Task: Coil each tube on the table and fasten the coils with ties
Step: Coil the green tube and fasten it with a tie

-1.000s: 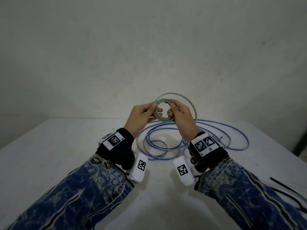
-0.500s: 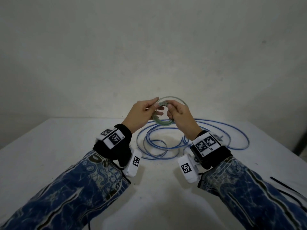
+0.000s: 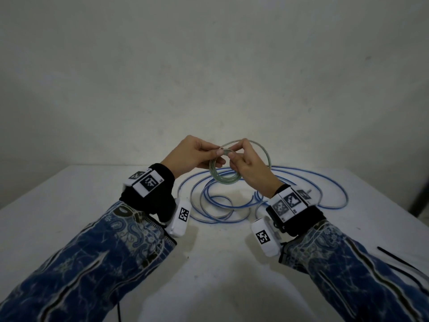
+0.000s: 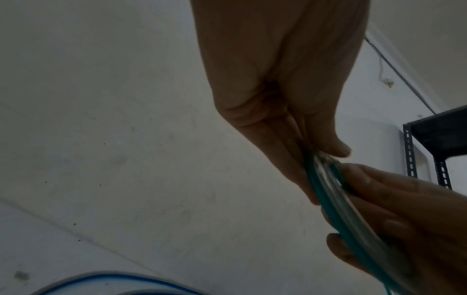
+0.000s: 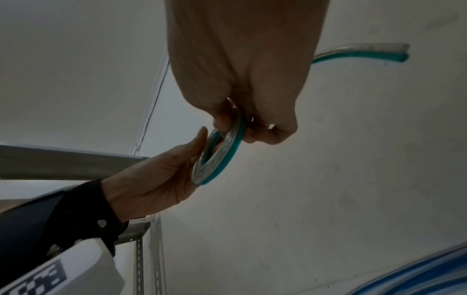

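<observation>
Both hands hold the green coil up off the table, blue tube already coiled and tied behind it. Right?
Not quite. Both the left hand and right hand do hold the green coil above the table, but the blue tube lies in loose, sprawling loops with no tie visible on it. The head view shows this.

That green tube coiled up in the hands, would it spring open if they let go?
Probably. The green tube has no tie yet, and one outer loop already bows wider beside the right hand. It looks light: both hands, the left hand included, hold it by fingertip pinches. Its glossy surface may be slippery.
</observation>
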